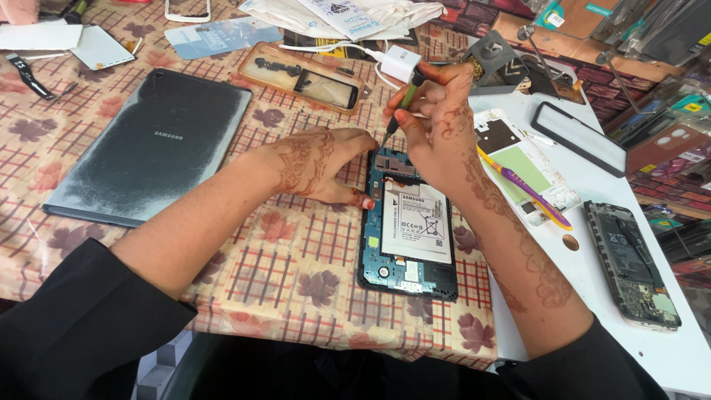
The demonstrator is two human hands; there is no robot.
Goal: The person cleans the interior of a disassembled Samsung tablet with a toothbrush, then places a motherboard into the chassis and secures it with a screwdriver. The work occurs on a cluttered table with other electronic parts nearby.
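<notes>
The opened tablet (408, 230) lies back-side up on the desk (281, 244), on a checked, leaf-patterned cloth, with its white battery and blue inner frame exposed. The left hand (315, 164) rests flat beside the upper left corner of the tablet, fingers (354, 141) spread narrowly and pressing on the frame edge; it holds nothing. The right hand (437, 122) grips a green-handled screwdriver (400, 111), fingers closed around the handle, the tip angled down toward the top edge of the tablet near the circuit board.

Nearby items: a grey tablet back cover (152, 144) lies well apart to the left; a brown-framed screen part (307, 75) sits beyond the hands; a white charger plug (400, 63) sits just behind the screwdriver. To the right, on a white surface, lie a purple and yellow pry tool (529, 191) across a white frame part, a black phone (581, 137), and an opened phone (632, 263).

Risks, as judged from this position: the tip works close to the battery and the board, so a slip could scratch components or puncture the battery. Whether the tip is seated in a screw head cannot be told; a poor seat would strip the screw. No tray for screws is visible, so a loosened screw could roll off and vanish against the busy cloth. The tablet is steadied at one corner only and could pivot under pressure.
</notes>
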